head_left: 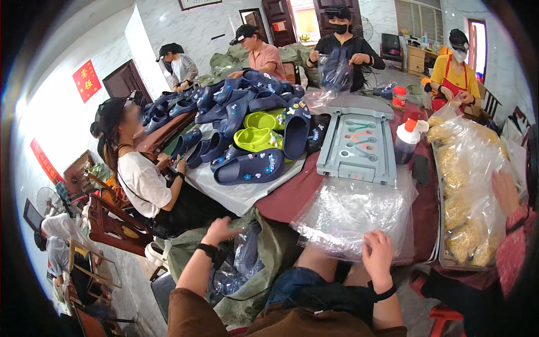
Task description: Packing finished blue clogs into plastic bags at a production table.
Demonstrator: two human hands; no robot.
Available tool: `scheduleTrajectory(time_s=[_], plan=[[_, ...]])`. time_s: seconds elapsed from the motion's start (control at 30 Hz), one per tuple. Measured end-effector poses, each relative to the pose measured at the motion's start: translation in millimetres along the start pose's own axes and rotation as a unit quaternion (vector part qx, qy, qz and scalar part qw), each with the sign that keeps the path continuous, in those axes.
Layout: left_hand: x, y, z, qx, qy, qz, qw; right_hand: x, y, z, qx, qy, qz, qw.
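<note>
My left hand (220, 231) hovers over an open green sack (281, 247), its fingers stretched out and holding nothing. Inside the sack lie navy clogs wrapped in clear plastic (247, 254). At the table's near edge my right hand (378, 255) has its fingers bent on the edge of a clear plastic bag (353, 216), part of a flat stack. Beyond the stack rests a grey plastic case (356, 143) with coloured pieces set in its top. To its left is a pile of navy clogs (247, 171), with a lime green pair (258, 139) among them.
On the right, a metal tray (441, 224) holds clear bags of yellow bits, with another person's hand (505, 192) over it. A bottle with an orange cap (409, 137) and a red-lidded jar (399, 96) stand near the case. Several people work around the table.
</note>
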State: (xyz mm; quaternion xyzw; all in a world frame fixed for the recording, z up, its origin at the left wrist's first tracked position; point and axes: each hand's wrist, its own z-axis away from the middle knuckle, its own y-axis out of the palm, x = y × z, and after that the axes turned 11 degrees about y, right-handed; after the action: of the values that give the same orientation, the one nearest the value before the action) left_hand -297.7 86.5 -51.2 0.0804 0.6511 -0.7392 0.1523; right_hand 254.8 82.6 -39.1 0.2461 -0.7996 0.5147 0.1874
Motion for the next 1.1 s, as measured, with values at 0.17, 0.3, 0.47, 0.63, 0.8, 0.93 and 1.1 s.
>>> scheduleTrajectory(time_s=[0.17, 0.3, 0.47, 0.63, 0.8, 0.93, 1.1], plan=[[-65, -62, -77, -0.242, 0.094, 0.032, 0.965, 3, 4, -3, -0.004, 0.003, -0.002, 1.000], [-101, -70, -127, -0.279, 0.037, 0.060, 0.958, -6, 6, -6, -0.013, -0.001, 0.006, 1.000], [-79, -59, -151, -0.310, 0.045, 0.116, 0.943, -9, 4, -7, 0.010, -0.013, -0.017, 1.000], [-77, -59, -130, -0.342, 0.103, 0.363, 0.860, 1, -1, -9, 0.027, -0.033, -0.037, 0.998], [-203, -56, -104, -0.236, 0.083, 0.582, 0.774, -9, -4, -7, 0.024, -0.002, -0.025, 0.999], [-255, -33, -107, -0.203, 0.141, 0.628, 0.738, -7, -1, -7, 0.050, 0.025, -0.020, 0.998], [-291, 0, -114, -0.103, 0.305, 0.552, 0.769, -6, -2, -11, 0.058, 0.016, -0.017, 0.998]])
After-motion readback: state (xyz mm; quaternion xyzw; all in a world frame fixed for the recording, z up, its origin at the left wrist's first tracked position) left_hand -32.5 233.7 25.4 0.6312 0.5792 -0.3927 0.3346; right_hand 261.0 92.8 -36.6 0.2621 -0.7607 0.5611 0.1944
